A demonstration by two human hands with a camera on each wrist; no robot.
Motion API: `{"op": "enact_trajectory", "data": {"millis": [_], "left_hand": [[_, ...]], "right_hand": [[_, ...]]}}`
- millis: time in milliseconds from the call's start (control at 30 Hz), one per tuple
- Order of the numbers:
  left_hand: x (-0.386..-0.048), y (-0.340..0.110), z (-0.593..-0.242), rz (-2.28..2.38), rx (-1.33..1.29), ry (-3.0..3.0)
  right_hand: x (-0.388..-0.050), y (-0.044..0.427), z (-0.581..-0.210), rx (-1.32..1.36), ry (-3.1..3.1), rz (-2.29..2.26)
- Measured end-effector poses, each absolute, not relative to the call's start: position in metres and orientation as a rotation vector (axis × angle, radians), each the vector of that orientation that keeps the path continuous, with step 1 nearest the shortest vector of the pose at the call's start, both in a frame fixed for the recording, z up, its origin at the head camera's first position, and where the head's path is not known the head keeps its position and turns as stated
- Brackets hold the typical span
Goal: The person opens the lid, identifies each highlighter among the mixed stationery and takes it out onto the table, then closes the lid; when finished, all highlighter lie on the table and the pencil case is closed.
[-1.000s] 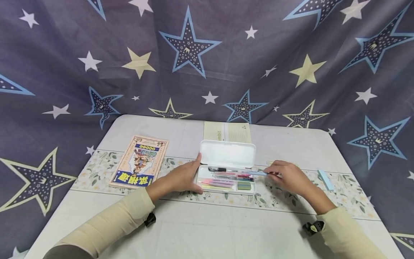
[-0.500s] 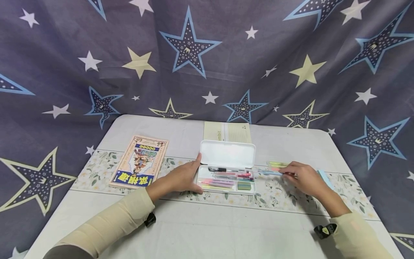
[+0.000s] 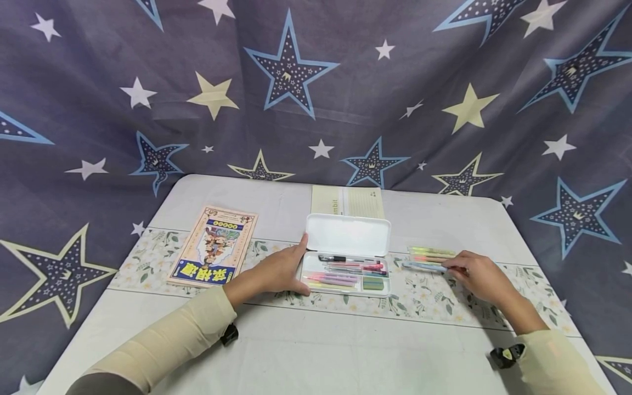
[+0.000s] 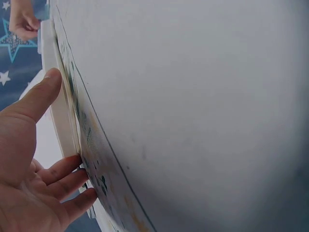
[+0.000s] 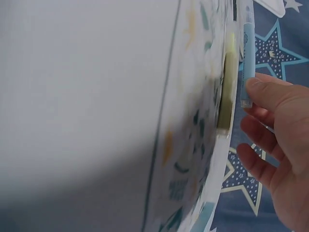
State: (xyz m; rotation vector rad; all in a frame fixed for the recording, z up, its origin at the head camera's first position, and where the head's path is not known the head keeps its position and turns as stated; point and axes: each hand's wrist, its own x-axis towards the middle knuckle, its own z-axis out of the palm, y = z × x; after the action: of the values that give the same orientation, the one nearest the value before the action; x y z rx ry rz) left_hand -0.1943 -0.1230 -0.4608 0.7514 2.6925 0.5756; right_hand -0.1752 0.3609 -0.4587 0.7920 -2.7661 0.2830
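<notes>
My left hand (image 3: 281, 269) holds the left end of an open white pencil case (image 3: 348, 235), thumb at the front and fingers towards the back, also seen in the left wrist view. Several pens (image 3: 350, 267), pastel markers (image 3: 331, 280) and a green block (image 3: 372, 283) lie inside. To the right, my right hand (image 3: 481, 277) pinches one end of a light-blue marker (image 5: 248, 58) between thumb and forefinger. In the head view the marker is just in front of a yellow marker (image 3: 419, 250) and a pinkish-orange marker (image 3: 427, 258) on the table.
A comic-style book (image 3: 214, 247) lies on the left of the table. Behind the pencil case's lid is a pale yellow notebook (image 3: 362, 202). In the right wrist view, a light-blue object (image 5: 203, 217) lies beyond the hand. A star-patterned cloth hangs behind.
My right hand has moved right with the light-blue marker, away from the pencil case to beside the yellow and pinkish-orange markers. My left hand has stayed at the pencil case.
</notes>
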Motion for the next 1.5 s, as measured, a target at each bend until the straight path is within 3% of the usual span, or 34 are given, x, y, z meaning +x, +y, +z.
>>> {"op": "enact_trajectory", "data": {"millis": [1500], "left_hand": [[-0.194, -0.122, -0.460, 0.561, 0.732, 2.691]], "right_hand": [[-0.180, 0.370, -0.464, 0.397, -3.040, 0.256]]}}
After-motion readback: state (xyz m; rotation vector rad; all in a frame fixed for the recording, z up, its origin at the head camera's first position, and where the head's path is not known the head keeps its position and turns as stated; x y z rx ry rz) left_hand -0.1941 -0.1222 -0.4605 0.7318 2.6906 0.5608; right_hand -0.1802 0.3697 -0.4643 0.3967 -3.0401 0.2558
